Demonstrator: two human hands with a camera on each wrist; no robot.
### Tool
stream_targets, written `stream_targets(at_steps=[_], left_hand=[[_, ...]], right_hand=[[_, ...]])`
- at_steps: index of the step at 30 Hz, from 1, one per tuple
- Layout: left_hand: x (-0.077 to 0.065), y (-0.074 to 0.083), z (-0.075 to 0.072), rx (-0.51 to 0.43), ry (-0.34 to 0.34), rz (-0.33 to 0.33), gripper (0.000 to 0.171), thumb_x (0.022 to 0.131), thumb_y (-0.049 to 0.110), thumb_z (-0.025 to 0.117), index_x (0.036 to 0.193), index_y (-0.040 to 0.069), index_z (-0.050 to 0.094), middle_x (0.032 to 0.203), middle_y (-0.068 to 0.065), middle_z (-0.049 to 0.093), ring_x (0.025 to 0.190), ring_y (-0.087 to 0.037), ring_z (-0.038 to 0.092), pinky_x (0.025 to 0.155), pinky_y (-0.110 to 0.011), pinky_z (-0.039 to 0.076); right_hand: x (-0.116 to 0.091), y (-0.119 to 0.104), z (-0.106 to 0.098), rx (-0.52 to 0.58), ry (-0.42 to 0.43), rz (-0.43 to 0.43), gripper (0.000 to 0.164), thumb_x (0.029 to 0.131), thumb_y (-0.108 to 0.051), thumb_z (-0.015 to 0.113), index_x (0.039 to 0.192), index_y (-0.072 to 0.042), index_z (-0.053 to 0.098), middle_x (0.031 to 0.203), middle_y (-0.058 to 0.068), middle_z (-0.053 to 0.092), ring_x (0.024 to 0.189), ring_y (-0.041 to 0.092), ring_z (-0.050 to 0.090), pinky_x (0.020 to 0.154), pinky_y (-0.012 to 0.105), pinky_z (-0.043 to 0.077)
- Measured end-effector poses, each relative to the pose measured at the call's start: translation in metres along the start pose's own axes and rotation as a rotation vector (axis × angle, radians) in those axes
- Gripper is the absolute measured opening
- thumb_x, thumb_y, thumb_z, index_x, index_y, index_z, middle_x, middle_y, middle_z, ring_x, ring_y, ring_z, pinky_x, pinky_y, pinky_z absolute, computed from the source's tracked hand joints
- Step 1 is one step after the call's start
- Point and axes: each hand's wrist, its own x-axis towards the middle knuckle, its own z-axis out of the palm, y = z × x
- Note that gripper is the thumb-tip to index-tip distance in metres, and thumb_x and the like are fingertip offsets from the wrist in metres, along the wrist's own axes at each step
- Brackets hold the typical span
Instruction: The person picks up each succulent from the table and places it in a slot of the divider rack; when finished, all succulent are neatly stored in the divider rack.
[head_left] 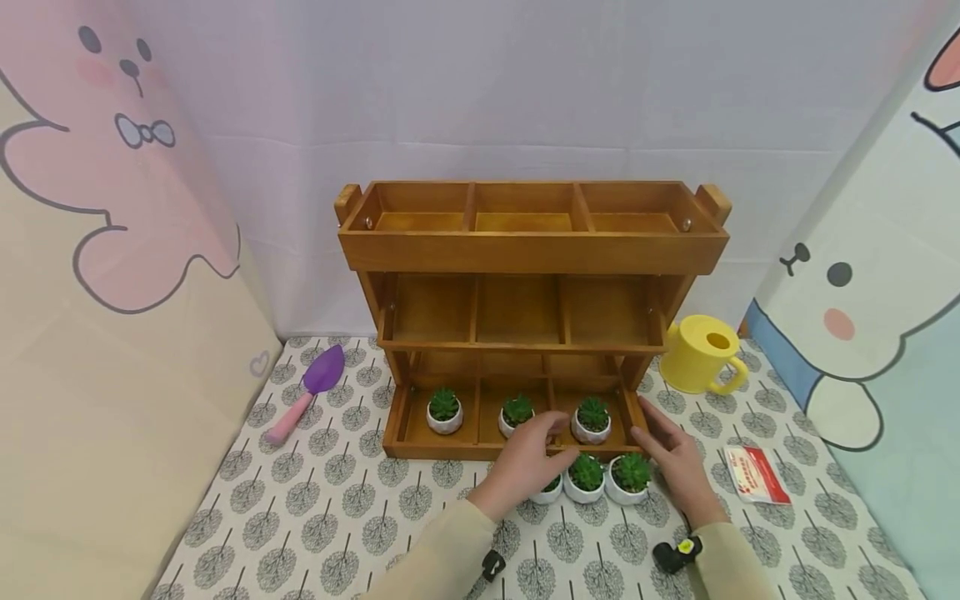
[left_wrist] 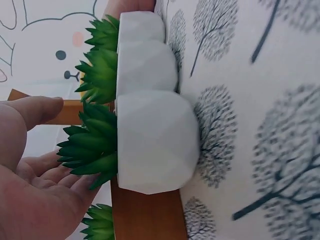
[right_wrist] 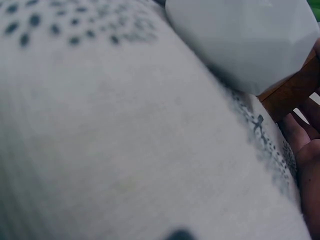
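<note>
A three-tier wooden shelf (head_left: 532, 254) stands on the tablecloth. In its bottom tier sit three small succulents in white pots: a left one (head_left: 445, 414), a middle one (head_left: 516, 412) partly behind my left hand, and a right one (head_left: 592, 419). Three more line up before the shelf: a near-left pot (left_wrist: 157, 142), a centre pot (head_left: 585, 479) and a right pot (head_left: 630, 483). My left hand (head_left: 525, 458) hovers over the near-left pot, thumb and fingers spread apart, holding nothing. At the shelf's bottom right corner, my right hand (head_left: 678, 462) touches the wood with extended fingers.
Right of the shelf stands a yellow watering can (head_left: 701, 354), with a red-and-white card (head_left: 756, 475) nearer me. A purple trowel with a pink handle (head_left: 307, 396) lies on the left. Patterned curtains (head_left: 510, 92) enclose the back and sides.
</note>
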Motion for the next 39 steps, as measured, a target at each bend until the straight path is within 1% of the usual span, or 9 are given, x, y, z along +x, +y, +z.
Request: stream_targets(at_steps=[4,7,15,18,21,24,29,35,39], left_hand=[[-0.012,-0.003,0.000,-0.058,0.023,0.007,0.052,0.102,0.029,0.071,0.149,0.011,0.055,0.141,-0.008,0.062,0.127,-0.022,0.060,0.106,-0.036,0.050],[-0.019,-0.005,-0.001,-0.075,0.053,0.020,0.051,0.102,0.028,0.072,0.147,0.010,0.057,0.138,-0.008,0.064,0.126,-0.022,0.061,0.106,-0.038,0.050],[-0.036,-0.015,-0.003,-0.077,0.155,0.023,0.053,0.099,0.025,0.076,0.146,0.009,0.058,0.136,-0.006,0.065,0.123,-0.026,0.062,0.104,-0.044,0.052],[-0.044,-0.021,-0.004,-0.080,0.189,0.022,0.055,0.096,0.025,0.078,0.145,0.009,0.058,0.135,-0.007,0.066,0.122,-0.025,0.063,0.103,-0.044,0.052],[-0.051,-0.026,-0.004,-0.059,0.217,0.023,0.056,0.094,0.027,0.081,0.143,0.010,0.059,0.133,-0.006,0.066,0.121,-0.023,0.062,0.104,-0.044,0.051],[-0.056,-0.029,-0.003,-0.039,0.227,0.012,0.057,0.092,0.028,0.082,0.141,0.009,0.061,0.134,-0.003,0.066,0.123,-0.022,0.061,0.105,-0.044,0.050],[-0.061,-0.035,-0.001,0.000,0.226,-0.028,0.056,0.091,0.030,0.084,0.139,0.011,0.063,0.135,0.000,0.064,0.125,-0.023,0.060,0.105,-0.045,0.050],[-0.063,-0.040,0.002,0.033,0.211,-0.071,0.058,0.088,0.032,0.086,0.136,0.009,0.064,0.132,-0.004,0.066,0.121,-0.026,0.062,0.101,-0.047,0.052],[-0.063,-0.043,0.003,0.048,0.199,-0.058,0.058,0.087,0.031,0.087,0.135,0.006,0.065,0.130,-0.007,0.067,0.120,-0.029,0.063,0.101,-0.048,0.053]], right_hand=[[0.000,-0.001,0.001,0.005,0.000,0.000,0.064,0.106,-0.032,0.065,0.163,-0.017,0.039,0.165,0.010,0.037,0.149,0.037,0.034,0.101,0.005,0.033],[0.000,-0.001,0.001,0.007,-0.003,-0.001,0.064,0.106,-0.032,0.064,0.163,-0.017,0.039,0.165,0.009,0.037,0.150,0.037,0.034,0.102,0.005,0.033],[0.000,-0.002,0.001,0.016,-0.009,0.002,0.064,0.106,-0.032,0.064,0.163,-0.017,0.038,0.166,0.009,0.036,0.150,0.037,0.032,0.102,0.004,0.033],[0.000,-0.002,0.001,0.020,-0.012,0.005,0.064,0.106,-0.032,0.064,0.163,-0.017,0.038,0.166,0.009,0.035,0.151,0.037,0.032,0.102,0.005,0.033],[0.000,-0.002,0.000,0.020,-0.011,0.010,0.065,0.106,-0.032,0.064,0.163,-0.018,0.038,0.166,0.009,0.035,0.151,0.037,0.032,0.101,0.004,0.033],[0.000,-0.002,0.000,0.025,-0.011,0.012,0.065,0.106,-0.032,0.064,0.163,-0.018,0.038,0.167,0.009,0.035,0.151,0.036,0.032,0.101,0.005,0.034],[0.000,-0.002,0.000,0.039,-0.009,0.013,0.065,0.106,-0.031,0.064,0.163,-0.016,0.038,0.166,0.010,0.035,0.151,0.035,0.033,0.102,0.006,0.035],[0.000,-0.001,0.000,0.033,-0.005,0.010,0.065,0.106,-0.031,0.065,0.163,-0.015,0.038,0.167,0.010,0.034,0.151,0.036,0.031,0.102,0.005,0.034],[0.000,-0.002,0.000,0.032,-0.009,0.013,0.065,0.106,-0.032,0.065,0.163,-0.016,0.038,0.167,0.010,0.035,0.151,0.037,0.031,0.102,0.004,0.033]])
